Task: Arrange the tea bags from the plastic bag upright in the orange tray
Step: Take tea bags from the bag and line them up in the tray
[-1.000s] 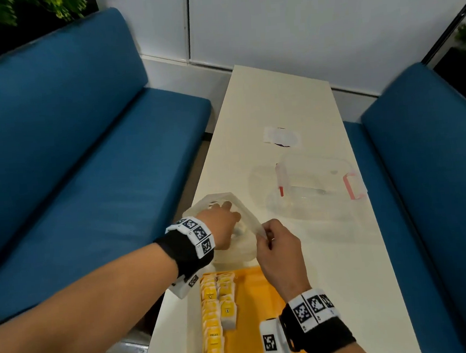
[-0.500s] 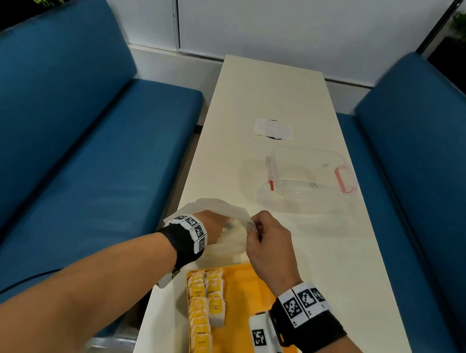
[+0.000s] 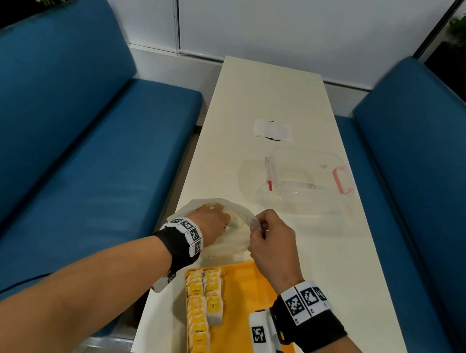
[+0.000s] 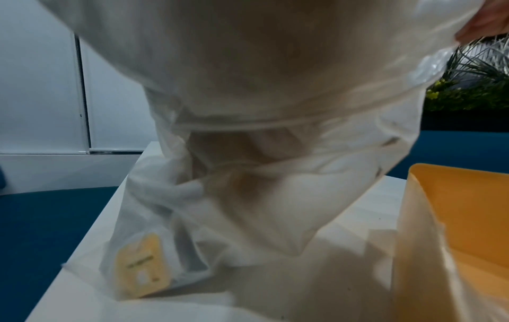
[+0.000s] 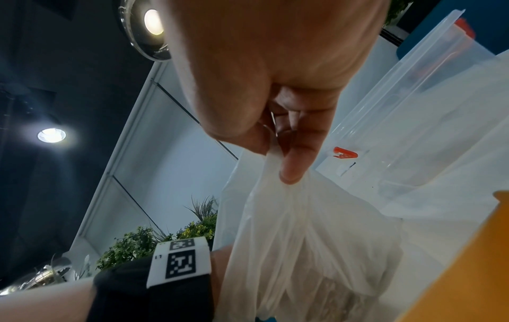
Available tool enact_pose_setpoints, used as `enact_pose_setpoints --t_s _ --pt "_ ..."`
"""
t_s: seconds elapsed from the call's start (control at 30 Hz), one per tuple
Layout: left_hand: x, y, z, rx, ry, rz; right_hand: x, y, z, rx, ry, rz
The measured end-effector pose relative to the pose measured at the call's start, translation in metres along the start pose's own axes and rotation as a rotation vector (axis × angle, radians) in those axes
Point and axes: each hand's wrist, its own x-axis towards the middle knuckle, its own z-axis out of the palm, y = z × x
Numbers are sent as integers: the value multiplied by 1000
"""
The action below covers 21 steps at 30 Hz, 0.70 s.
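Right hand [image 3: 270,243] pinching the rim of the plastic bag [image 3: 230,232] between thumb and forefinger, holding the mouth open just beyond the far end of the orange tray [image 3: 246,292] on the desk [image 3: 330,252]. Left hand [image 3: 213,222] sunk wrist-deep inside the bag; fingers hidden by the film, so no telling whether curled on a tea bag or loose. Best done by keeping the rim lifted and taut, taking one tea bag by its body and not its string, drawing straight out, then standing it against the second, shorter row of tea bags [image 3: 213,297] in the tray. From the head: two rows at the tray's left side, and a clear lidded container [image 3: 304,179] farther up the desk. Only from the left wrist: one yellow-tagged tea bag [image 4: 142,266] lying at the bag's bottom corner. Only from the right wrist: the pinch itself [image 5: 286,156], film bunched at the fingertips.
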Motion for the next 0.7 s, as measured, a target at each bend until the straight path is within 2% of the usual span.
enact_pose_setpoints --t_s 0.13,0.37,0.5,0.6,0.7 --pt "-4 0 -5 -33 23 25 0 -3 -1 20 14 31" --pt "-20 -1 -15 -93 141 76 5 -7 -8 52 22 86" --pt "-31 -5 -22 -177 280 147 9 -8 -13 76 20 138" --pt "-40 -6 -29 -399 383 186 14 -7 -14 101 21 167" --pt "-50 -10 -32 -692 478 151 19 -5 -15 110 15 183"
